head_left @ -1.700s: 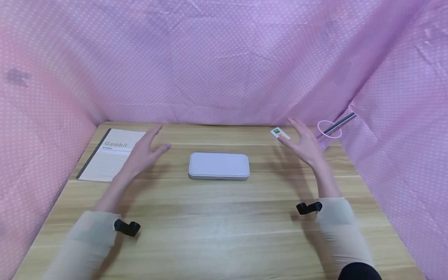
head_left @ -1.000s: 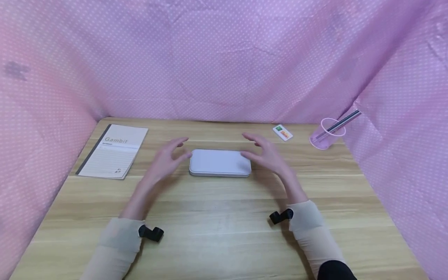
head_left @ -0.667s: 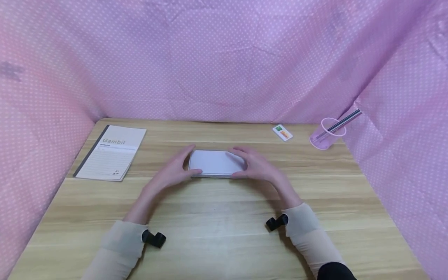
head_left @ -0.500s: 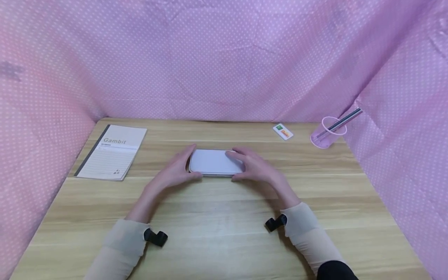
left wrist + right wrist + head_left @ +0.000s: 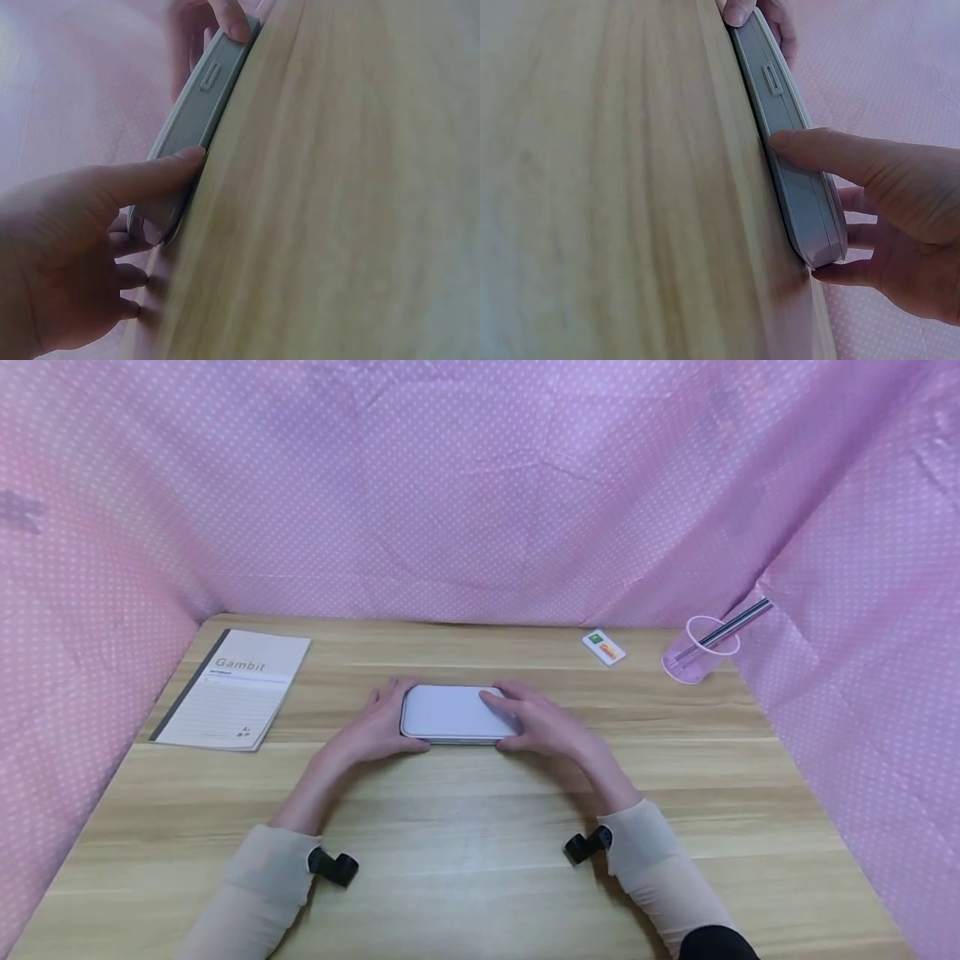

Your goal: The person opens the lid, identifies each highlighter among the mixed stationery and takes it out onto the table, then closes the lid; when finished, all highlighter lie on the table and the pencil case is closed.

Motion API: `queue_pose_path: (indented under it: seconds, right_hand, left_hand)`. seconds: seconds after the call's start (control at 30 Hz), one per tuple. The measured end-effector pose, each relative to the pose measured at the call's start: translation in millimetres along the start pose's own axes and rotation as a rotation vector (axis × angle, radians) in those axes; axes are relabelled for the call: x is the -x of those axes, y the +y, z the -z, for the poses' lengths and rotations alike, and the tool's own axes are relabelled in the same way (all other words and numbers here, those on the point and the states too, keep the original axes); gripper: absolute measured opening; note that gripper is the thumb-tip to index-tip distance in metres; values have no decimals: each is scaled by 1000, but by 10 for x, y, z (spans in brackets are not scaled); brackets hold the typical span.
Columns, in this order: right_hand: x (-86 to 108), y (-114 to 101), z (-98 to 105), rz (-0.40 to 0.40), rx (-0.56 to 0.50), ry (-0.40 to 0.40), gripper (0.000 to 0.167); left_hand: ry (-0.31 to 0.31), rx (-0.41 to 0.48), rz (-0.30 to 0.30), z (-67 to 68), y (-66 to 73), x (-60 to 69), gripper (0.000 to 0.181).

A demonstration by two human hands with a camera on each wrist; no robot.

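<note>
Two hands (image 5: 372,729) (image 5: 551,727), one case (image 5: 450,712), one notebook (image 5: 234,691)

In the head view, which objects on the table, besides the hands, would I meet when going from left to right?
White dark-spined paper notebook, white rounded rectangular case, small white rectangular item with coloured print, translucent pink cylindrical cup.

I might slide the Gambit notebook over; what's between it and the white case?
Head view shows the left hand gripping the white case, then bare tabletop to the notebook.

Free lane between right hand (image 5: 546,727) and cup (image 5: 684,667)
</note>
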State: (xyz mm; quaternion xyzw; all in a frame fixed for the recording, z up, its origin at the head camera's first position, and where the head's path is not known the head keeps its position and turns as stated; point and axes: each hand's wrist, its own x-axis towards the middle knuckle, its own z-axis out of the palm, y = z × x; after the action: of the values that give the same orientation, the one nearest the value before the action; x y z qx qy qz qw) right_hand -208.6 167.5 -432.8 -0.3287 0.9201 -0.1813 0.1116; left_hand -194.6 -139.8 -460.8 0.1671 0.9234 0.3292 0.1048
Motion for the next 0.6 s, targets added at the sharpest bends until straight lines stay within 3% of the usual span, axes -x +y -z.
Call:
queue_pose_path:
  seconds: [0.23, 0.5, 0.6]
  right_hand:
    - [-17, -7, -12, -9, 26, 1, 83]
    - [-36, -24, -20, 8, 48, 18, 82]
    - [-41, -24, -22, 25, 63, 24, 83]
  left_hand:
    - [36, -52, -32, -9, -22, -4, 103]
    - [-13, -55, 13, 7, -20, 0, 110]
    - [-2, -52, 15, 3, -25, -5, 109]
